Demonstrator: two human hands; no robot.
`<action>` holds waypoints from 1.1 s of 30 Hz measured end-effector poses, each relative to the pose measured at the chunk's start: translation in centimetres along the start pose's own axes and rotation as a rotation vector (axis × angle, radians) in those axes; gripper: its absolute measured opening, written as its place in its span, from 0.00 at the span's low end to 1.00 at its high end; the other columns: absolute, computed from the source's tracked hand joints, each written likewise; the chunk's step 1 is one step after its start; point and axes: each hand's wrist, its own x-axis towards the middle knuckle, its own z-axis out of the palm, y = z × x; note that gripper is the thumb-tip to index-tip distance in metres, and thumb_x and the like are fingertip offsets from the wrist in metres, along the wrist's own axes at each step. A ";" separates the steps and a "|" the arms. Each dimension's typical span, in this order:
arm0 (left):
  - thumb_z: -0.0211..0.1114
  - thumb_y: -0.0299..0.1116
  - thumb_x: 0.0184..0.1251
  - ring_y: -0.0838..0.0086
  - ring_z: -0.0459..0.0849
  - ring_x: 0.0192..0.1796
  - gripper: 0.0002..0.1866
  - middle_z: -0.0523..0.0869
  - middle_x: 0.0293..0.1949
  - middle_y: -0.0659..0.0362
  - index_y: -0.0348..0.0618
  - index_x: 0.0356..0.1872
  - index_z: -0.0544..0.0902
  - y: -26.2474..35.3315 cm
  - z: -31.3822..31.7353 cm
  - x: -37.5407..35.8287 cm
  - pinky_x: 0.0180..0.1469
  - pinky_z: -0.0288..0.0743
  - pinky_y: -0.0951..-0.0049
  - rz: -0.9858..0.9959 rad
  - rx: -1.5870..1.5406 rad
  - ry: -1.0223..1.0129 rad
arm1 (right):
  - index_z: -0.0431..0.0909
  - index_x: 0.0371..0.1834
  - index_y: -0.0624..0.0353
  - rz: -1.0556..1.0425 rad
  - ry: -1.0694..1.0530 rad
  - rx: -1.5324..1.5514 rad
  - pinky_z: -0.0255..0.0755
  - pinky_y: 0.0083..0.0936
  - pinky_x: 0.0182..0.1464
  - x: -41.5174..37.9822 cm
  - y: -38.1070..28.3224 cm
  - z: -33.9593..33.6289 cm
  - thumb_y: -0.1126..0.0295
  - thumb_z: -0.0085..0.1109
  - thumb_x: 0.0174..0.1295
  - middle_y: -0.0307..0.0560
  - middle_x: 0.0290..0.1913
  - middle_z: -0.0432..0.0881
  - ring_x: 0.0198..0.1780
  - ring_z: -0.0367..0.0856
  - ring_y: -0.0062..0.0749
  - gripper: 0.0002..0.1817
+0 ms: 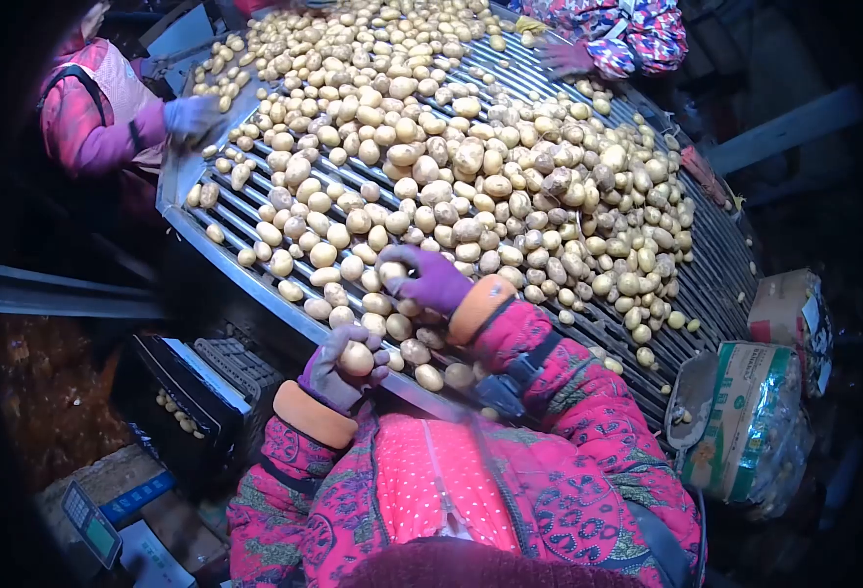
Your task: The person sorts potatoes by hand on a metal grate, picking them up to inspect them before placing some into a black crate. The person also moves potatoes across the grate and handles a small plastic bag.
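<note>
A pale potato (356, 359) rests in my left hand (331, 377), with gloved fingers curled around it at the near edge of the slatted metal sorting table (218, 257). My right hand (433, 282), in a purple glove, reaches over the pile a little farther in. Its thumb and fingers are closed around another potato (391, 271). Many loose potatoes (549, 186) lie heaped on the rollers around both hands. Several sit right beside my right hand and below it, close to the table's rim.
Across the table at left, another person's gloved hand (191, 116) rests by the edge; a second person's hand (566, 59) is at the far right. A dark crate (181, 392) with potatoes and a scale (91, 524) stand lower left. A filled bag (750, 421) and carton (782, 306) stand right.
</note>
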 end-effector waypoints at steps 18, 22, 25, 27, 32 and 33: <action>0.60 0.47 0.69 0.68 0.82 0.37 0.34 0.80 0.57 0.48 0.44 0.72 0.63 0.0 1.8 2.7 0.36 0.77 0.68 -0.083 0.173 -0.152 | 0.66 0.70 0.57 -0.012 0.343 -0.868 0.60 0.47 0.70 -1.8 -3.5 -8.9 0.56 0.63 0.58 0.60 0.66 0.71 0.67 0.68 0.55 0.36; 0.61 0.45 0.69 0.69 0.80 0.36 0.34 0.80 0.55 0.48 0.46 0.72 0.62 0.8 1.8 2.3 0.37 0.77 0.68 -0.051 0.117 -0.136 | 0.67 0.69 0.46 0.050 0.185 -1.001 0.53 0.54 0.71 -3.5 -3.6 -4.5 0.45 0.65 0.50 0.57 0.68 0.65 0.69 0.61 0.58 0.41; 0.63 0.45 0.67 0.67 0.82 0.38 0.36 0.78 0.57 0.47 0.47 0.73 0.62 1.3 -0.2 3.0 0.39 0.79 0.68 0.019 0.078 -0.141 | 0.69 0.68 0.42 -0.119 -0.103 -1.023 0.59 0.56 0.67 -4.7 -3.6 1.2 0.45 0.66 0.51 0.52 0.69 0.66 0.68 0.63 0.55 0.39; 0.63 0.44 0.66 0.67 0.82 0.38 0.36 0.77 0.58 0.47 0.48 0.73 0.61 1.9 0.7 2.1 0.39 0.79 0.67 0.053 0.085 -0.112 | 0.69 0.69 0.39 -0.209 -0.160 -1.067 0.61 0.53 0.66 -4.0 -2.6 1.9 0.44 0.64 0.53 0.53 0.69 0.67 0.68 0.64 0.54 0.38; 0.62 0.40 0.66 0.68 0.82 0.37 0.36 0.76 0.61 0.46 0.51 0.74 0.60 3.1 -1.0 0.5 0.38 0.80 0.65 0.106 0.003 -0.041 | 0.82 0.53 0.49 -0.192 0.145 -0.466 0.75 0.41 0.49 1.2 -4.7 -4.1 0.55 0.62 0.59 0.48 0.46 0.83 0.48 0.82 0.47 0.20; 0.61 0.39 0.67 0.68 0.82 0.37 0.35 0.76 0.61 0.46 0.51 0.74 0.59 2.9 -1.3 0.5 0.37 0.80 0.65 0.094 -0.061 -0.025 | 0.82 0.51 0.49 -0.203 0.201 -0.557 0.76 0.41 0.49 2.5 -5.0 -4.7 0.57 0.61 0.59 0.48 0.45 0.84 0.47 0.82 0.47 0.18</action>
